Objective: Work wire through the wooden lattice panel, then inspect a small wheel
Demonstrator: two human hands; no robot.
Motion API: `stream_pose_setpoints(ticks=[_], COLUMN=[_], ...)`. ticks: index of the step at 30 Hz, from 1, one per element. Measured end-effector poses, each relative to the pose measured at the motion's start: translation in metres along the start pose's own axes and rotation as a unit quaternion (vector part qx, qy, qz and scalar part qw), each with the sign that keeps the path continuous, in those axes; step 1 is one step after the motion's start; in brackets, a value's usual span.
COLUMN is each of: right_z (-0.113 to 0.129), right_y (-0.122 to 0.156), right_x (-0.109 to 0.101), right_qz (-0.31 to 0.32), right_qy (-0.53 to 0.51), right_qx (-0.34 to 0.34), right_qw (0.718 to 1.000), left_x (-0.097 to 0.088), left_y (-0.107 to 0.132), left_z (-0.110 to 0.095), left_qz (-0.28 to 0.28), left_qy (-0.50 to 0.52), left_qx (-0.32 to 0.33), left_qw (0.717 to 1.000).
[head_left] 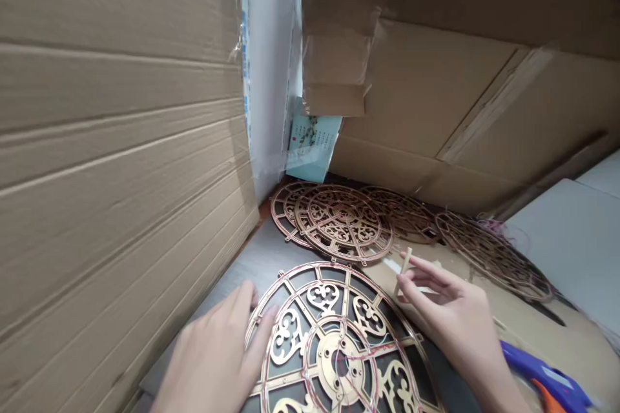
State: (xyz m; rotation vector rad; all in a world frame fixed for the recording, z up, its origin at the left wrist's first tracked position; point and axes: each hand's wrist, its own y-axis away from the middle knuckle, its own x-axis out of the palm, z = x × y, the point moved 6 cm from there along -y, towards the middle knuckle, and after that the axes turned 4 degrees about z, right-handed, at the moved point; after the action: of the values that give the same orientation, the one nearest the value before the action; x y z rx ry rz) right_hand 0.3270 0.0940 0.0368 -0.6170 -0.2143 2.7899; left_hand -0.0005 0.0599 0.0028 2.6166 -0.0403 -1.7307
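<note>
A round gold fretwork disc (339, 342) is laid flat on the grey surface (264, 258) at the bottom of the view, between the two hands. Its left rim is pressed by the left hand (217, 355), which is spread flat, fingers open, nothing gripped. A small pale stick (403, 269) is pinched upright between thumb and fingertips of the right hand (453, 316), just beside the disc's upper right edge. More fretwork discs (339, 222) are stacked beyond, overlapping. Cardboard boxes (116, 142) are stood on the left and behind. A purple and orange glue gun (547, 381) is seen at lower right.
</note>
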Motion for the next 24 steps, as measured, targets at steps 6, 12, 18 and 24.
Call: stream_pose_setpoints(ticks=[6,12,18,24], right_z=[-0.005,-0.004,0.002,-0.005], right_y=[0.003,-0.002,-0.005,-0.006], right_x=[0.016,0.015,0.012,0.012], right_qz=[0.047,0.017,0.012,0.025], right_qy=[-0.014,0.070,0.158,0.142], right_qx=[0.004,-0.049,-0.092,-0.078], right_qw=[0.999,0.996,0.983,0.987], left_x=[-0.003,-0.007,-0.014,-0.017], left_y=[0.002,0.002,0.005,0.007], left_z=[-0.003,-0.007,-0.013,-0.013], left_qz=[0.013,-0.003,-0.020,-0.043], left_qy=[-0.013,-0.041,-0.048,-0.041], left_qx=[0.007,0.011,0.031,0.046], left_qw=[1.000,0.999,0.998,0.997])
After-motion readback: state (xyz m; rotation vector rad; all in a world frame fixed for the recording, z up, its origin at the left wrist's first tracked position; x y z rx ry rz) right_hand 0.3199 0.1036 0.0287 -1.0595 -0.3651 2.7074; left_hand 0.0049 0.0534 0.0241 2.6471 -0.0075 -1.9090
